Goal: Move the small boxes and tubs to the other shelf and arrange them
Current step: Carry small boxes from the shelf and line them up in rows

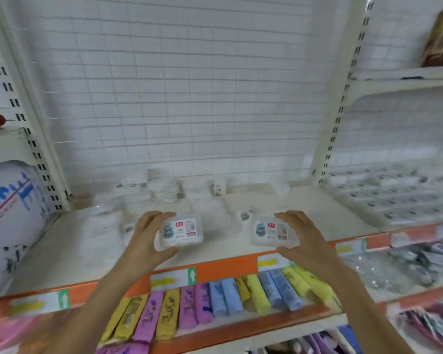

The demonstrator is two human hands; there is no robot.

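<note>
My left hand point(145, 241) grips a small clear box point(181, 232) with a white label and a cartoon sticker, fingers on top and thumb below. My right hand point(301, 235) holds a matching small box point(271, 232) the same way. Both boxes hover just above the front half of the white shelf point(69, 254). Behind them, more clear boxes and tubs point(164, 190) stand blurred near the shelf's back, with a small labelled box point(216, 189) among them.
The shelf's front edge is an orange price strip point(225, 268). Below it lie coloured rolled packs point(215, 300). A large white sack with blue print point(10, 213) leans at the left. The right bay holds rows of clear packets point(394, 198). White uprights frame the bay.
</note>
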